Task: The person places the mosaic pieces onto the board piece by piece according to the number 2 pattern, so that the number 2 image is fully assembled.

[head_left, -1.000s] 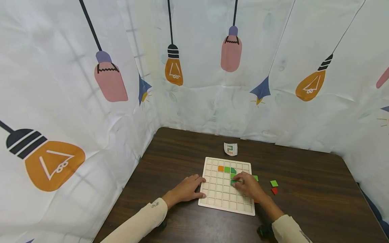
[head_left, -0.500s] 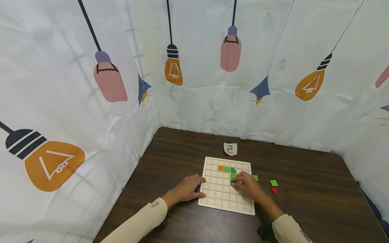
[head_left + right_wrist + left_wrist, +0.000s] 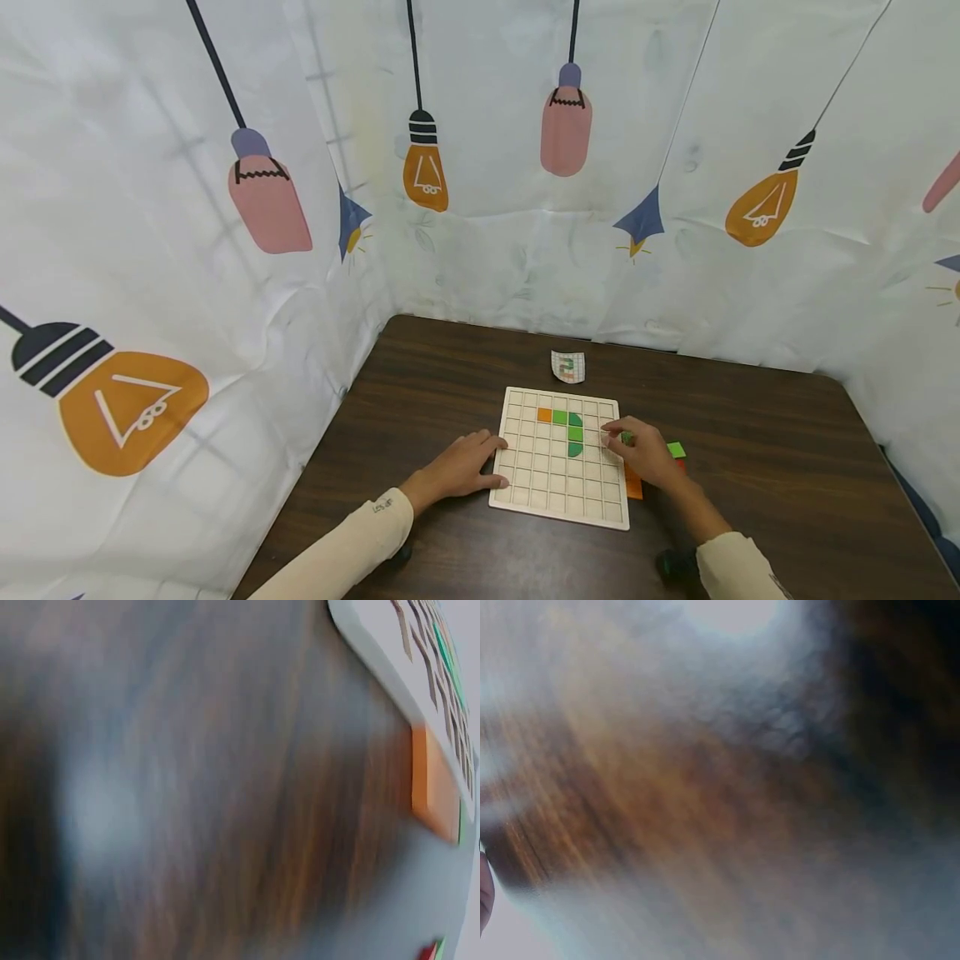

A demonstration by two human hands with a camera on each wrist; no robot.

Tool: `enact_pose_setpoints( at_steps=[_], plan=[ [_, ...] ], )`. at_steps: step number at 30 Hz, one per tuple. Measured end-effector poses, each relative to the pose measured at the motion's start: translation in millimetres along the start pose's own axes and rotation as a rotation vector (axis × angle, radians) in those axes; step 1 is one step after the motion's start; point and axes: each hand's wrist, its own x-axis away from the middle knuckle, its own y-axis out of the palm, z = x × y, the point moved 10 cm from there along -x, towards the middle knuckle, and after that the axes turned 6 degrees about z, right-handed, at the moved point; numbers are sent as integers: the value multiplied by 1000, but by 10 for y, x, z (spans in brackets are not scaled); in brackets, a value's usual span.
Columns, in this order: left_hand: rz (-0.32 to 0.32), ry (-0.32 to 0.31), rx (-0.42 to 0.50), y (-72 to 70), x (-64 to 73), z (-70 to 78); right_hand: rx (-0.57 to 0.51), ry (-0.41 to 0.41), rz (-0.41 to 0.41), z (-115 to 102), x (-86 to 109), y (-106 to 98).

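In the head view, a pale wooden grid board (image 3: 536, 492) lies on the dark table. Set in its squares are an orange tile (image 3: 544, 414), a green square tile (image 3: 559, 417), a dark green rounded tile (image 3: 575, 419), another green square (image 3: 575, 434) and another rounded tile (image 3: 574, 450). My left hand (image 3: 461, 467) rests at the board's left edge, fingers and thumb spread. My right hand (image 3: 643, 452) hovers over the right edge, fingers loosely bent, with nothing visible between thumb and forefinger. Beneath it a green tile (image 3: 627, 437) is partly hidden.
Orange pieces (image 3: 634, 483) lie against the board's right side. Farther right are a green tile (image 3: 677, 450) and a red piece (image 3: 682, 465), partly covered by the right hand. A small printed pattern card (image 3: 567, 367) lies behind the board. A printed white curtain (image 3: 495, 275) surrounds the table.
My right hand has left the lower dark green rounded tile, which now shows in its square, and has moved right to the board's edge. My left hand stays put.
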Motion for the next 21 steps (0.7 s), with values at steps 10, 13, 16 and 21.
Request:
enact_pose_setpoints(
  at_steps=[10,13,16,21],
  plan=[
    [4,0,4,-3,1,4,100,87,91,424,87,-566],
    [7,-1,5,-12,-1,7,148,114,106,534,132,-697],
    [6,-5,9,-19,-5,8,206,143,104,628,191,-771],
    [-3,-7,10,-11,-6,8,275,194,64,759,294,-788]
  ],
)
